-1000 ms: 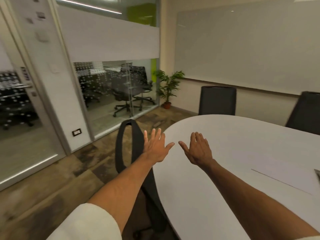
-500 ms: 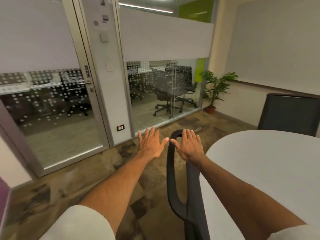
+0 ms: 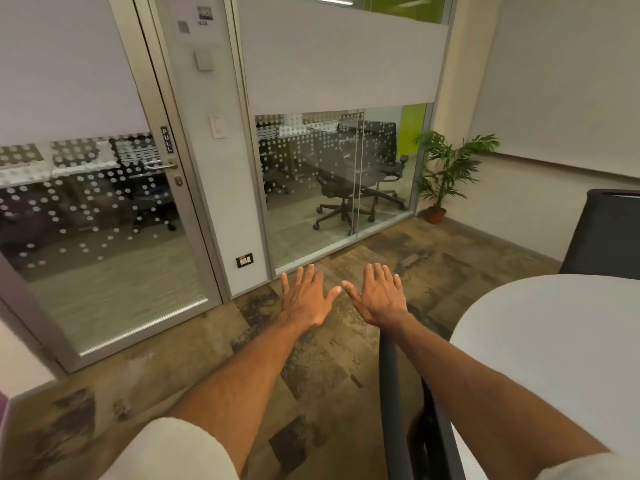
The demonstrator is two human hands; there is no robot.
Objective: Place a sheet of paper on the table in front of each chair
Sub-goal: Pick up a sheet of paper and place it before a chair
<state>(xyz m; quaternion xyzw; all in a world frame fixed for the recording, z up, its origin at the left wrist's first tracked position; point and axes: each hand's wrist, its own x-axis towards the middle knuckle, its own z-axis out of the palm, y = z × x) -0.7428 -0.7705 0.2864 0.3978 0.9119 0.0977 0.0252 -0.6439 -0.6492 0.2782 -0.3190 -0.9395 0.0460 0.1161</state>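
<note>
Left hand (image 3: pixel 304 301) and right hand (image 3: pixel 380 299) shifted left of the black chair back (image 3: pixel 391 393), now over mottled brown floor (image 3: pixel 207 358), both grips wide, fingers straight, white rounded desk (image 3: pixel 554 341) at right

Glass door (image 3: pixel 104 209) on the left has a frosted top, white dots lower down, a "PULL" sign (image 3: pixel 166 139) and a lever handle (image 3: pixel 162 164) just under it. The pillar (image 3: pixel 214 188) beside it carries a light switch (image 3: pixel 218 127), a power outlet (image 3: pixel 244 260) near the floor and a couple of small notices (image 3: pixel 204 13) up top. Next comes a glass partition (image 3: pixel 381 216), also dotted, with a black office chair (image 3: pixel 341 181) in the room behind it. A potted plant (image 3: pixel 446 171) stands in the corner, and there's a big whiteboard (image 3: pixel 568 81) on the right wall. The floor (image 3: pixel 207 358) is mottled brown.
</note>
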